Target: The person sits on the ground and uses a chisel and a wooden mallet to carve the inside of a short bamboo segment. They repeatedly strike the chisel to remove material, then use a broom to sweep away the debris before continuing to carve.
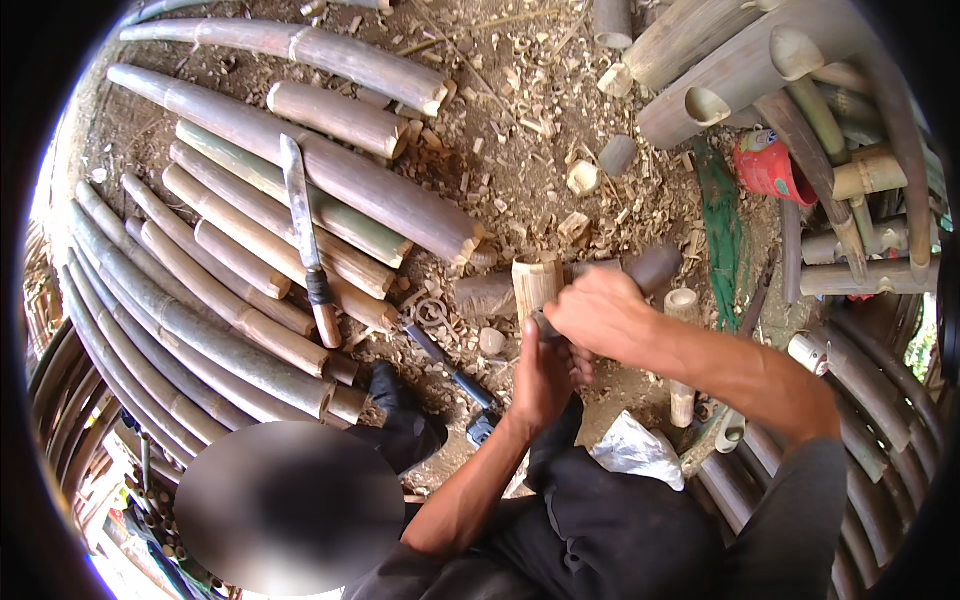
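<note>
My right hand is closed around the handle of a dark wooden club, whose rounded head points up and to the right. Just below it, my left hand grips a small grey metal tool; most of that tool is hidden by my fingers. Both hands are right beside a short, pale bamboo section that stands upright on the chip-covered ground. The metal tool sits at the lower edge of that section.
Long bamboo poles lie stacked to the left, with a machete resting across them. A blue-handled tool lies on the ground. More cut poles, a red container, green netting and a white bag are on the right.
</note>
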`<action>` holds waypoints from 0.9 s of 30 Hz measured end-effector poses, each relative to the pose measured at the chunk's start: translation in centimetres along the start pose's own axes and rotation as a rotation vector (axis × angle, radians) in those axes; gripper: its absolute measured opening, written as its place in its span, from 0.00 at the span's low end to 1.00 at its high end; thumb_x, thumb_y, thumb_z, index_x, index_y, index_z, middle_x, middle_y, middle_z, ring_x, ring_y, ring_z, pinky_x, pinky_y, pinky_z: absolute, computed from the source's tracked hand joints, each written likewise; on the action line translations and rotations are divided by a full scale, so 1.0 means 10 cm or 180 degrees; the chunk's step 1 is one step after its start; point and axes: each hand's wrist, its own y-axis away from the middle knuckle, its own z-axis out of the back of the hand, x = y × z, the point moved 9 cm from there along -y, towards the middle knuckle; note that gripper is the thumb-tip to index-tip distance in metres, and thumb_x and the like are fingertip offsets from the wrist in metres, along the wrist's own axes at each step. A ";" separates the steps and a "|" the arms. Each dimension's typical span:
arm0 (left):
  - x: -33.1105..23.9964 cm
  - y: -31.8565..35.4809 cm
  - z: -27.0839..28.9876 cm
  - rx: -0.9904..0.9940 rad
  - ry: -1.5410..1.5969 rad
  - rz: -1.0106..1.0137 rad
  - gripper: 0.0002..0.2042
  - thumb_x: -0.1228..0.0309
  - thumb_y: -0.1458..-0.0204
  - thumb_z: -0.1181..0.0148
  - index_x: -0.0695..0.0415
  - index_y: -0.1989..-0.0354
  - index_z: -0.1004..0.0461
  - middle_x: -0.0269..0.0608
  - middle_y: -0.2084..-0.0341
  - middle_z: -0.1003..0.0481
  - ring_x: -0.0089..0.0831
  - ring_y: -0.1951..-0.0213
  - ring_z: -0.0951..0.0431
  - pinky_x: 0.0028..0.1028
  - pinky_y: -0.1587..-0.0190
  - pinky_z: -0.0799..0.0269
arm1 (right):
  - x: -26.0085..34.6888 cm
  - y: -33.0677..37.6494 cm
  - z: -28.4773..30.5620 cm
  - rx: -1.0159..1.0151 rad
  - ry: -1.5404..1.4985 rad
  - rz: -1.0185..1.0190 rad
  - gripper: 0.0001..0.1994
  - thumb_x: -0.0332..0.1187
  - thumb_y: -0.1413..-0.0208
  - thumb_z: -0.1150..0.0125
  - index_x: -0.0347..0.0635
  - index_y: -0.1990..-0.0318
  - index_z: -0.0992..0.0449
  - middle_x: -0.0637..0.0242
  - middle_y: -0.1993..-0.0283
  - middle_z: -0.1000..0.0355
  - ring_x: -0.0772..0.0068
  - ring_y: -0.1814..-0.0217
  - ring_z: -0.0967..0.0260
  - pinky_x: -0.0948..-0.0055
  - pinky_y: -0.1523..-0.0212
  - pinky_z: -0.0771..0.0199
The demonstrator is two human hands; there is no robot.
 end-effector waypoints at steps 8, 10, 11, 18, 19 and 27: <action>0.12 0.84 -0.26 0.0066 -0.3678 -0.0923 0.41 0.70 0.56 0.38 0.65 0.33 0.53 0.61 0.42 0.39 0.48 0.37 0.40 0.36 0.34 0.46 | 0.16 0.69 -0.95 -0.1706 -0.4154 -0.1516 0.19 0.46 0.36 0.54 0.38 0.59 0.26 0.48 0.76 0.27 0.47 0.71 0.26 0.57 0.68 0.28; -0.05 1.00 0.09 -0.0483 -0.4815 -0.0711 0.40 0.71 0.61 0.38 0.62 0.35 0.48 0.60 0.49 0.33 0.53 0.44 0.32 0.39 0.39 0.37 | 0.33 0.67 -1.09 -0.2266 -0.4901 -0.1827 0.20 0.44 0.35 0.55 0.36 0.65 0.24 0.53 0.82 0.30 0.54 0.74 0.26 0.58 0.69 0.31; -0.18 1.07 0.07 -0.0644 -0.5085 -0.0534 0.39 0.73 0.62 0.40 0.56 0.35 0.44 0.57 0.53 0.30 0.51 0.49 0.27 0.38 0.45 0.33 | 0.41 0.52 -1.21 -0.1974 -0.4699 -0.1756 0.21 0.43 0.35 0.56 0.34 0.67 0.24 0.53 0.82 0.28 0.57 0.77 0.27 0.59 0.73 0.31; -0.78 1.19 0.60 -0.1682 -0.4842 -0.0256 0.18 0.72 0.59 0.31 0.65 0.59 0.23 0.40 0.77 0.23 0.19 0.72 0.25 0.24 0.66 0.26 | 0.70 -0.26 -1.09 -0.0649 -0.6216 -0.1609 0.25 0.40 0.35 0.58 0.24 0.70 0.24 0.52 0.79 0.25 0.67 0.88 0.30 0.72 0.86 0.27; -0.92 1.17 0.55 -0.1674 -0.5153 -0.0207 0.19 0.69 0.62 0.31 0.63 0.60 0.22 0.45 0.74 0.22 0.29 0.70 0.21 0.28 0.65 0.24 | 0.72 -0.29 -1.05 -0.0656 -0.6447 -0.1462 0.23 0.39 0.35 0.58 0.23 0.67 0.24 0.51 0.79 0.25 0.65 0.85 0.27 0.72 0.85 0.25; -1.59 0.58 -0.72 -0.0542 -0.7852 0.0267 0.09 0.68 0.57 0.39 0.53 0.66 0.22 0.44 0.78 0.22 0.39 0.75 0.20 0.35 0.72 0.25 | 0.59 -0.24 -0.72 -0.1608 -0.9341 -0.0111 0.12 0.35 0.35 0.56 0.34 0.57 0.31 0.51 0.62 0.24 0.61 0.74 0.23 0.67 0.75 0.19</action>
